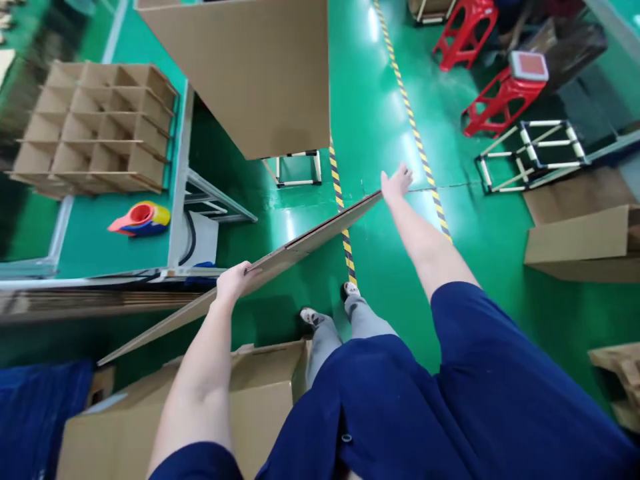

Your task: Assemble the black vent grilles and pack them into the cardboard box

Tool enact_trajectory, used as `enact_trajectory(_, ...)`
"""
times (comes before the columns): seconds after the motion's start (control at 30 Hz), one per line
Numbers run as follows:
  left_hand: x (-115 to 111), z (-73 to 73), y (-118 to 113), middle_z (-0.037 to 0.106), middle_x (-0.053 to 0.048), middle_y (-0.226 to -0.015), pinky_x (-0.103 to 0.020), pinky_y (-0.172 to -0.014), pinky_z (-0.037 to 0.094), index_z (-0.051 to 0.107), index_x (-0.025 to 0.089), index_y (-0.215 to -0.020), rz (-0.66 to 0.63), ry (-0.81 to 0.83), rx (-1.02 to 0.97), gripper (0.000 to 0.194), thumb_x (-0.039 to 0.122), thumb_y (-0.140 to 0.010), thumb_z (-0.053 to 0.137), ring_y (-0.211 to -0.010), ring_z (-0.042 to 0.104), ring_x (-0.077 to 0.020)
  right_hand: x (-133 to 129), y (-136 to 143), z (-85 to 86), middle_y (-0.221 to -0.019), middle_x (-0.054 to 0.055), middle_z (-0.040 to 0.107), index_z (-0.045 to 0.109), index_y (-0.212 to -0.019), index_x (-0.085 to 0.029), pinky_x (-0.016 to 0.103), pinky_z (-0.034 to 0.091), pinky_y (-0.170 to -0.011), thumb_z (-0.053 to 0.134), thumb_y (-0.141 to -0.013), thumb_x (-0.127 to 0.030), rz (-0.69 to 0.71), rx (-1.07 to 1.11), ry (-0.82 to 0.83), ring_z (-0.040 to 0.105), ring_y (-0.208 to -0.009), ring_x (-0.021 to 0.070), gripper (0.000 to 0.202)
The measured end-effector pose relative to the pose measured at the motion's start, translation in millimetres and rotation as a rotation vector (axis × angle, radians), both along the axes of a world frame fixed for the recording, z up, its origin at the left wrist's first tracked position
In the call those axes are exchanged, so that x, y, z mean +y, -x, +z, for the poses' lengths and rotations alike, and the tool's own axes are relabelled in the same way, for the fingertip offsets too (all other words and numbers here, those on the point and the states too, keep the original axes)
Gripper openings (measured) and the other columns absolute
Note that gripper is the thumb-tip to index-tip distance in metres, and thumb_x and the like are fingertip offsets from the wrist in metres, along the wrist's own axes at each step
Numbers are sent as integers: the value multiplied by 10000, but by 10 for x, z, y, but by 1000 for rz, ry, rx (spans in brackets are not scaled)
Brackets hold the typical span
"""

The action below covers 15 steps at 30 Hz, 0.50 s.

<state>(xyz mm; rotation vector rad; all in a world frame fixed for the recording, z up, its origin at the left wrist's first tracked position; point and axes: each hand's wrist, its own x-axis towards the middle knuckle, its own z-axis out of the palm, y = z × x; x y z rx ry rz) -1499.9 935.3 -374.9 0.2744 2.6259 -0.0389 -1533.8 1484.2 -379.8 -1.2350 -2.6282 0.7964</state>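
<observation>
A folded-flat cardboard box (300, 248) stretches slantwise in front of me, its top edge towards me. My left hand (233, 283) is closed on that edge near the middle of the box. At the far right end is my right hand (398, 182), fingers stretched out and thumb apart, its palm side at or against the corner; whether it touches is hard to tell. The left end of the flat box reaches down past the table towards a blue item at lower left.
A tape dispenser (143, 219) and cardboard dividers (95, 133) sit on the green table (115, 250). A large carton (265, 73) stands ahead on a pipe stand. An open carton (260, 380) is by my left leg. Red stools (507, 93), a pipe frame (535, 157) and another carton (580, 237) line the right.
</observation>
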Motion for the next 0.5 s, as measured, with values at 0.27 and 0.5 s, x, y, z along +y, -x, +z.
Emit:
enact_trajectory(0.27, 44, 140, 330, 760, -138, -1047, -327, -772, 471, 698, 220, -1090, 100, 14, -80, 498, 612, -932, 435, -1023, 690, -330, -1247, 497, -408, -1684, 241, 144, -183, -1605, -44, 465, 259, -1257, 584, -973, -510, -194, 242, 755, 246, -1559, 286, 1098)
enact_trajectory(0.5, -472, 275, 729, 739, -73, -1254, -331, -984, 506, 747, 207, -1189, 266, -279, -147, 624, 683, -860, 514, -1211, 641, -313, -1148, 573, -390, -1693, 249, 117, -335, -1565, -195, 675, 301, -1158, 848, -742, -607, -60, 105, 897, 284, -1520, 382, 1499)
